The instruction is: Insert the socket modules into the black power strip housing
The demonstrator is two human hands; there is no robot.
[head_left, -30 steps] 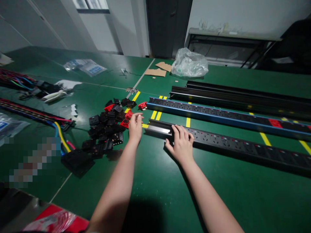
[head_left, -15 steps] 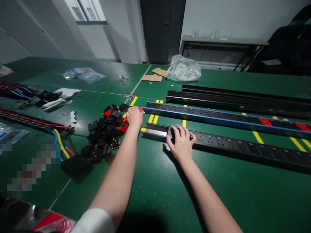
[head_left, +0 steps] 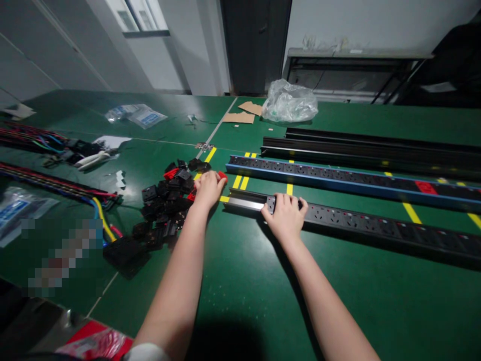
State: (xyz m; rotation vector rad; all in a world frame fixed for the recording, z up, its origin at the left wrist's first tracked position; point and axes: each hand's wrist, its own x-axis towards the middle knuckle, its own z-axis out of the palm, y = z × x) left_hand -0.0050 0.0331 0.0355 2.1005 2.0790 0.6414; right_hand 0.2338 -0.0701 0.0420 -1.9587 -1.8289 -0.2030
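My left hand (head_left: pixel 208 188) is closed around a red socket module (head_left: pixel 222 175) at the right edge of a pile of black and red socket modules (head_left: pixel 165 205). My right hand (head_left: pixel 286 216) rests with curled fingers on the near black power strip rail (head_left: pixel 376 228), pressing the socket block at its left end, beside the bare metal channel (head_left: pixel 245 203). Behind it lies a blue power strip rail (head_left: pixel 338 180) filled with sockets.
Black empty rails (head_left: pixel 368 148) lie further back. A plastic bag (head_left: pixel 290 103) and cardboard scraps (head_left: pixel 240 117) sit at the far edge. Coloured wire bundles (head_left: pixel 56 183) and plastic pouches (head_left: pixel 137 115) lie at left. A red package (head_left: pixel 93 343) is at the near left corner.
My left hand reached into the pile's right edge and closed on a red module. My right hand slid slightly along the near rail, its fingers curling over the socket block.
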